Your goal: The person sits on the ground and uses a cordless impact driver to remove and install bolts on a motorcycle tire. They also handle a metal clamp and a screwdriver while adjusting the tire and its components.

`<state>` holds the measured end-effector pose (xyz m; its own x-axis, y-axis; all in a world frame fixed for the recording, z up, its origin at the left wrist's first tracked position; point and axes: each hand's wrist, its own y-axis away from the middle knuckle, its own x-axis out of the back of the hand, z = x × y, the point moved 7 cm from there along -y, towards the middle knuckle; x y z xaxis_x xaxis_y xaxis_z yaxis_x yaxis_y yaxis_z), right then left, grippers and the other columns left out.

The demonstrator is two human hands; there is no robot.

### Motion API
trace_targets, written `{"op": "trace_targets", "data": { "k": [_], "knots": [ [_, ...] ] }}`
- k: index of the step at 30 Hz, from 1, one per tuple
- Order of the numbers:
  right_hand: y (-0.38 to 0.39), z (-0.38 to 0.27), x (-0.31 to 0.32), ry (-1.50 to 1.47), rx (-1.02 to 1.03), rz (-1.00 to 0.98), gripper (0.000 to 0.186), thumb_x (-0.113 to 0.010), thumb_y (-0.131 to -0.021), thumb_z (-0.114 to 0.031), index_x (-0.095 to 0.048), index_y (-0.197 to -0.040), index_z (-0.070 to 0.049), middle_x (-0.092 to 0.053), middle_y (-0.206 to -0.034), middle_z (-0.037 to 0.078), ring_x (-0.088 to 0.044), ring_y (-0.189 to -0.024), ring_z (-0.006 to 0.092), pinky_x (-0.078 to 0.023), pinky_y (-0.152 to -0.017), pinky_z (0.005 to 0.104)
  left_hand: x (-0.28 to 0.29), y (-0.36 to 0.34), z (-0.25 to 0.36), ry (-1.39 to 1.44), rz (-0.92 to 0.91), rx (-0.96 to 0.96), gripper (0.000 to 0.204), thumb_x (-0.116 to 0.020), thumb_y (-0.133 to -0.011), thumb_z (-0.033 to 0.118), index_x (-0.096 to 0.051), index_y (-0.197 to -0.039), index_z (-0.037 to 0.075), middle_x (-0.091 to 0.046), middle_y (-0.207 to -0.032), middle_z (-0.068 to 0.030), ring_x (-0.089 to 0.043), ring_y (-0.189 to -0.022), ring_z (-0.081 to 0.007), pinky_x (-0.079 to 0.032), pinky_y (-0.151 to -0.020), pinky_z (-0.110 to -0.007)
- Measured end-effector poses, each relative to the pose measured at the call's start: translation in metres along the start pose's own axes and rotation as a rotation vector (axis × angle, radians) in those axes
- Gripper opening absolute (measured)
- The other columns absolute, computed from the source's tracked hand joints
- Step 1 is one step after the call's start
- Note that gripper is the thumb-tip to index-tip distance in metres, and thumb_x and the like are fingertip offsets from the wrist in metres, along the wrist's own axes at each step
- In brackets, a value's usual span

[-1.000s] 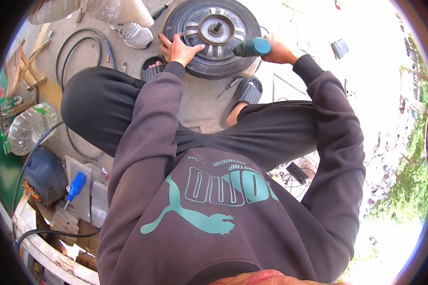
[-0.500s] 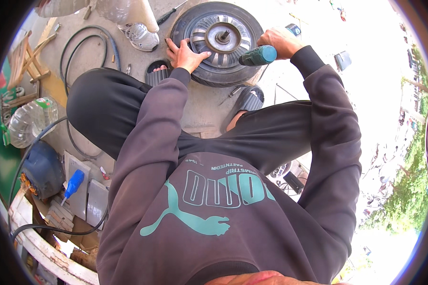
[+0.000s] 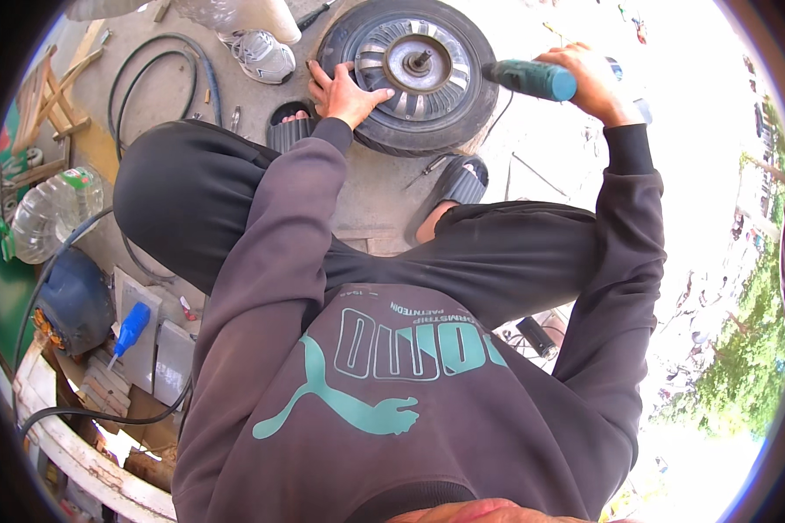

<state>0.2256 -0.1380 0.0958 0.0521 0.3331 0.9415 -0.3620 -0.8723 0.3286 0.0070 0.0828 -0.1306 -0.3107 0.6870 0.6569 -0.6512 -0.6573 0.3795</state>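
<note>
A wheel with a black tyre (image 3: 384, 131) and a silver metal hub (image 3: 420, 80) lies flat on the ground before me, its axle pointing up. My left hand (image 3: 351, 98) rests spread on its left side, fingers at the tyre and thumb on the hub. Off to the right, my right hand (image 3: 595, 80) is closed around a teal power drill (image 3: 536, 79). The drill's dark front end points left toward the tyre's right edge; whether it touches the tyre I cannot tell. My fingers partly hide its handle.
A screwdriver (image 3: 316, 14) lies beyond the wheel, near another person's sneaker (image 3: 263, 57). A coiled black hose (image 3: 157, 44), a clear plastic jug (image 3: 57, 213) and a blue-handled tool (image 3: 133, 328) are on the left. My sandaled feet flank the wheel's near side.
My right hand has moved right with the drill, from over the hub to beyond the tyre's right edge. My left hand stays on the wheel.
</note>
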Motion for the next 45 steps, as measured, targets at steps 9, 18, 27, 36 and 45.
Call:
{"op": "trace_targets", "data": {
  "k": [9,18,27,36,45],
  "knots": [
    [0.025,-0.068,-0.078,-1.034,-0.254,-0.170,0.054,-0.082,-0.083,-0.024,-0.059,-0.127,-0.003,-0.070,-0.109,0.012,-0.066,-0.092,0.0222,-0.055,-0.083,0.0375,0.006,-0.005,0.003,0.016,0.015,-0.036,0.100,-0.092,-0.063,0.052,-0.048,-0.142,0.009,0.000,-0.164,-0.0283,-0.008,-0.151,-0.0455,-0.024,-0.121,-0.052],
    [0.038,-0.094,-0.137,-1.326,-0.588,-0.169,0.052,-0.082,-0.083,-0.024,-0.061,-0.125,-0.002,-0.070,-0.096,0.009,-0.065,-0.076,0.0161,-0.055,-0.071,0.0340,0.004,0.011,-0.003,-0.079,0.213,-0.221,0.099,-0.092,-0.061,0.054,-0.052,-0.140,0.012,-0.008,-0.164,-0.0280,-0.010,-0.151,-0.0462,-0.035,-0.111,-0.063],
    [0.028,-0.099,-0.132,-1.262,-0.533,-0.159,0.047,-0.081,-0.084,-0.026,-0.065,-0.121,-0.002,-0.071,-0.091,0.009,-0.066,-0.074,0.0158,-0.054,-0.071,0.0344,0.004,0.020,0.000,-0.229,0.131,-0.212,0.108,-0.094,-0.059,0.052,-0.043,-0.147,0.016,-0.004,-0.164,-0.0280,-0.011,-0.150,-0.0498,-0.041,-0.108,-0.062],
    [0.014,-0.094,-0.115,-0.847,-0.354,-0.096,0.036,-0.080,-0.080,-0.025,-0.071,-0.109,-0.007,-0.074,-0.087,0.014,-0.073,-0.077,0.0251,-0.057,-0.073,0.0381,0.002,0.016,-0.003,-0.245,0.182,-0.241,0.108,-0.093,-0.056,0.054,-0.046,-0.146,0.016,-0.006,-0.163,-0.0298,-0.015,-0.148,-0.0514,-0.038,-0.113,-0.056],
    [-0.030,-0.117,-0.066,-0.434,-0.248,-0.173,0.028,-0.073,-0.072,-0.025,-0.072,-0.090,-0.003,-0.072,-0.085,0.023,-0.072,-0.083,0.0395,-0.059,-0.076,0.0450,0.049,0.055,0.059,0.385,0.558,-0.504,0.039,-0.045,-0.106,0.034,-0.068,-0.111,0.002,-0.055,-0.134,-0.0247,-0.049,-0.128,-0.0399,-0.037,-0.109,-0.047]
  ]
}}
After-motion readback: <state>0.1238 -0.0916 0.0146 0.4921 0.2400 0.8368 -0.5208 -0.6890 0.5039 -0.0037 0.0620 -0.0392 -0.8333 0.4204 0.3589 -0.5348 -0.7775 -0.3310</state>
